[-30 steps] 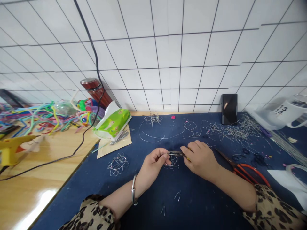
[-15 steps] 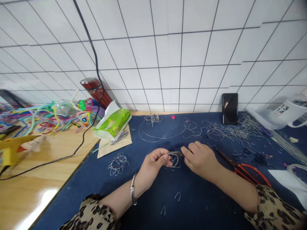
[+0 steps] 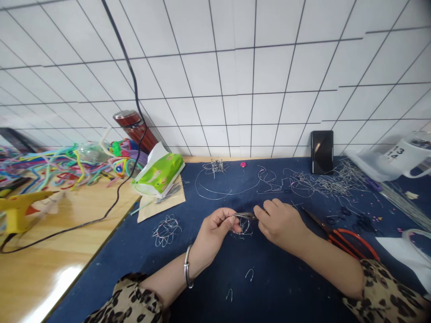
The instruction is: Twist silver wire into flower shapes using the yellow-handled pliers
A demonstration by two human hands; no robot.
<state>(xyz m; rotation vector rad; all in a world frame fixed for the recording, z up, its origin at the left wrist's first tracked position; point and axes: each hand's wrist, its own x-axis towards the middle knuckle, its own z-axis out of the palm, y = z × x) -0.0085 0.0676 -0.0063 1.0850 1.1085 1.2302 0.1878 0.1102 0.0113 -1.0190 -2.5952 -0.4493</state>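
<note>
My left hand [image 3: 217, 231] pinches a looped silver wire piece [image 3: 247, 229] between thumb and fingers, over the middle of the blue mat. Closed around a pair of pliers [image 3: 247, 216] is my right hand [image 3: 279, 224]; it hides the handles. The jaws reach left to the wire at my left fingertips; whether they grip it I cannot tell. On the mat to the left lies a similar looped wire piece [image 3: 167, 230] with small pink spots. Two short bent wires, one a hook [image 3: 249, 274] and one a narrow bend [image 3: 229, 294], lie nearer to me.
Scissors with orange handles [image 3: 350, 242] lie beside my right forearm. Tangled wires [image 3: 333, 181] spread before a black phone [image 3: 322, 152]. A green tissue pack [image 3: 161, 172], a red flask [image 3: 134, 130], a yellow glue gun [image 3: 20, 208] and a black cable [image 3: 117, 193] are leftward.
Both hands stay almost in place, with the pliers still at the wire piece. The view has shifted very slightly.
</note>
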